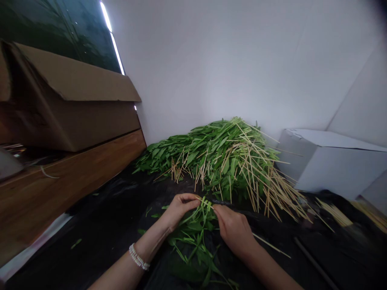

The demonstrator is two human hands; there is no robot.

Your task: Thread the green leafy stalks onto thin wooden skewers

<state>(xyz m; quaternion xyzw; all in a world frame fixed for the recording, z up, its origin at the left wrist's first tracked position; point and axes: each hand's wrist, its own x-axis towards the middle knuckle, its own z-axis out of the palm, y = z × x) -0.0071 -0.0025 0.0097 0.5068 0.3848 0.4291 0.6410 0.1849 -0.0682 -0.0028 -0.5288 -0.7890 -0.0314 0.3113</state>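
Note:
My left hand [178, 208] pinches the stems of a small bunch of green leafy vegetable [196, 231] that trails toward me over black plastic sheeting [105, 225]. My right hand [232, 227] is closed on a thin bamboo skewer [269, 243], its tip meeting the green stems between both hands. Right behind my hands rises a big pile of skewered greens [223, 157], sticks pointing forward and right. A beaded bracelet [138, 257] is on my left wrist.
A cardboard box [78, 104] sits on a wooden ledge [60, 189] at the left. A white box [329, 161] stands at the right against the white wall. Loose skewers [335, 213] lie at the far right, and a dark rod [314, 264] lies on the sheeting.

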